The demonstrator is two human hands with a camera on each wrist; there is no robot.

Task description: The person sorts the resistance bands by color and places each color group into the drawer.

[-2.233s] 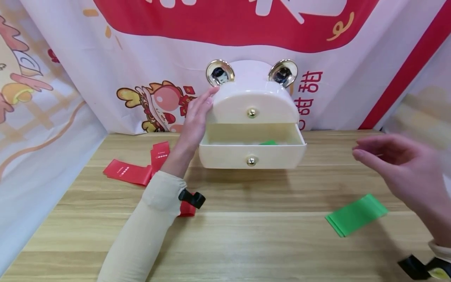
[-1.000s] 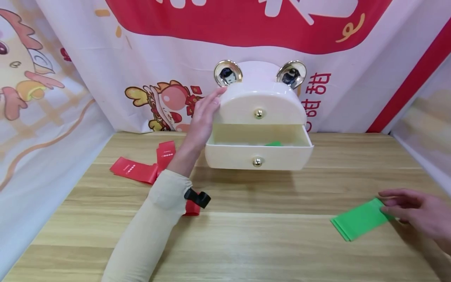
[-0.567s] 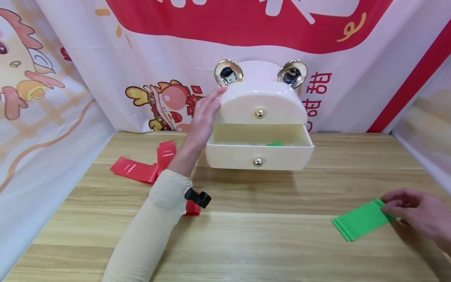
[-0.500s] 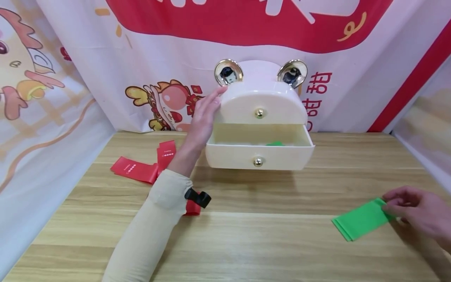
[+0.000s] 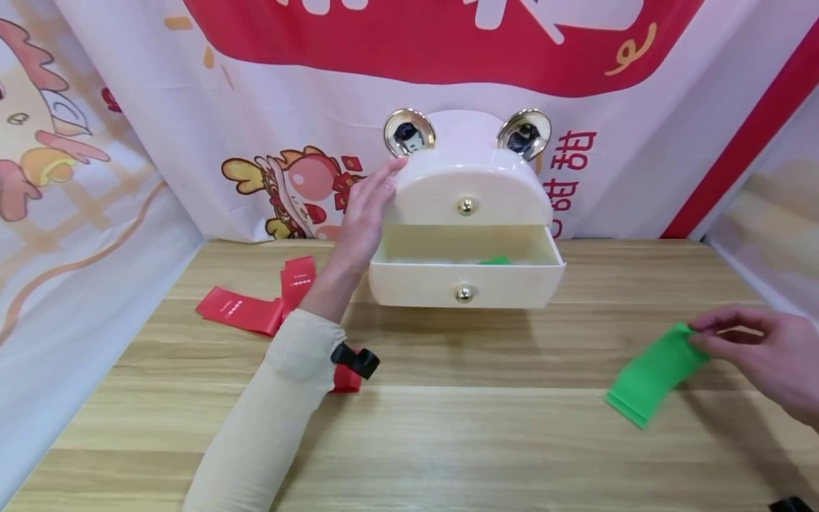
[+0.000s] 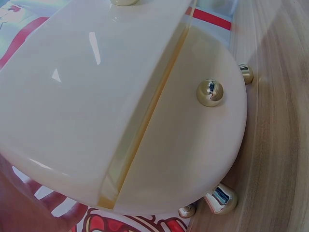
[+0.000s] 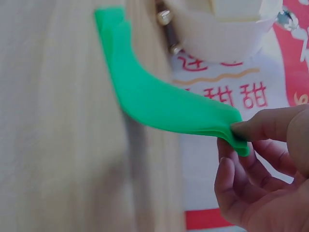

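Observation:
In the head view, my right hand (image 5: 761,348) pinches one end of a green resistance band (image 5: 659,373), folded flat. Its other end hangs down close over the table at the right. The right wrist view shows the band (image 7: 164,104) bending in a curve from thumb and fingers. My left hand (image 5: 365,220) rests with extended fingers against the left side of a white rounded drawer box (image 5: 473,188). The box's lower drawer (image 5: 416,286) is pulled out, and a bit of green material (image 5: 495,261) shows inside it. The drawer front hides the rest.
Red resistance bands (image 5: 239,313) with white print lie on the wooden table (image 5: 486,441) at the left, partly behind the left forearm. Another red piece (image 5: 348,380) shows beside the left wrist. A printed cloth (image 5: 320,92) stands behind the box.
My right hand came down to the green band, took its right end between thumb and fingers, and has now raised that end off the table. My left hand stays at the box.

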